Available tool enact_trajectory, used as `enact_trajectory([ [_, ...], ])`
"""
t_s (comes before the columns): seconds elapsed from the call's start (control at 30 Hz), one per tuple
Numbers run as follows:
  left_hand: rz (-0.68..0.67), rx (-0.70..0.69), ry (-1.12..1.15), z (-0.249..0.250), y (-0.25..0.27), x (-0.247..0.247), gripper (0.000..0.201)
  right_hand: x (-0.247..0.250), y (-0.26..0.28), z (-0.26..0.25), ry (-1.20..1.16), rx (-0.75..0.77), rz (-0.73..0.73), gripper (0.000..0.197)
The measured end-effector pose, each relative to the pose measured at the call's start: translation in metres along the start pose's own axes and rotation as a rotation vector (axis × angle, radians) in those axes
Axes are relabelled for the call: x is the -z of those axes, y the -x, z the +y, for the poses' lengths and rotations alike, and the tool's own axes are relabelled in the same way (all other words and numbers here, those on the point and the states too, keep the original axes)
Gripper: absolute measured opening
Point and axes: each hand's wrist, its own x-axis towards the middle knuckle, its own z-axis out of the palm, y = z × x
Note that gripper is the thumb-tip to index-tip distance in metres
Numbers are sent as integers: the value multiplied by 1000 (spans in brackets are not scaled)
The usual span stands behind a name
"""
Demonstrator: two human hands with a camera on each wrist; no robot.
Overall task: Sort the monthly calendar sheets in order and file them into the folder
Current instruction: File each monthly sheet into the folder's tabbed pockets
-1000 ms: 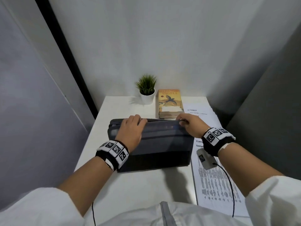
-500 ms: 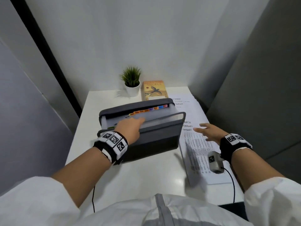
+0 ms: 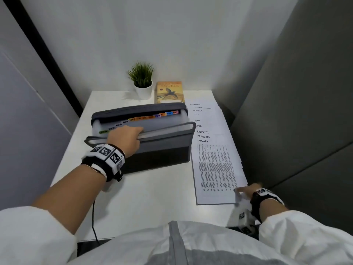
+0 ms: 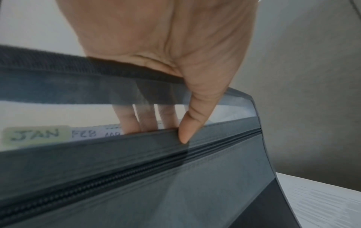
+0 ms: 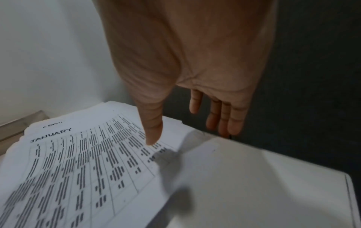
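- Since a second ago the grey zip-up accordion folder (image 3: 141,134) got opened, and the right hand (image 3: 246,191) left its top edge for the near corner of the fanned stack of white calendar sheets (image 3: 214,159) just right of the folder.
- Left hand (image 3: 124,138) is pinching the folder's front wall, fingers inside, thumb outside, holding the mouth open near the JAN tab (image 4: 36,135).
- Right hand's fingers are straight, gripping nothing; thumb tip looks to be on the January sheet (image 5: 87,169).
- Risk: those sheets are thin and staggered, so a sloppy pinch could lift February too or scramble the fan.
- Stack overhangs the white bench (image 3: 145,197) edge, so sheets could slide off.
- If the left hand lets go, the pocket probably closes.
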Motion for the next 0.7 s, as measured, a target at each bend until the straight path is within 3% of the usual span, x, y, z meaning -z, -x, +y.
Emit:
enact_trajectory([
  [0.1,16,6,-4,4,2,-1,36,-4,-6,-2,-17,-19,71,88],
  [0.3,15,44,-10,9,5,1,34,-6,-9,-10,-93,-39,117,104],
  [0.5,-4,64,-21,8,6,-2,36,-13,-10,-15,-81,-61,170,102],
  [0.7,-14,67,-28,6,6,-4,34,-10,-9,-20,-78,-72,116,95],
])
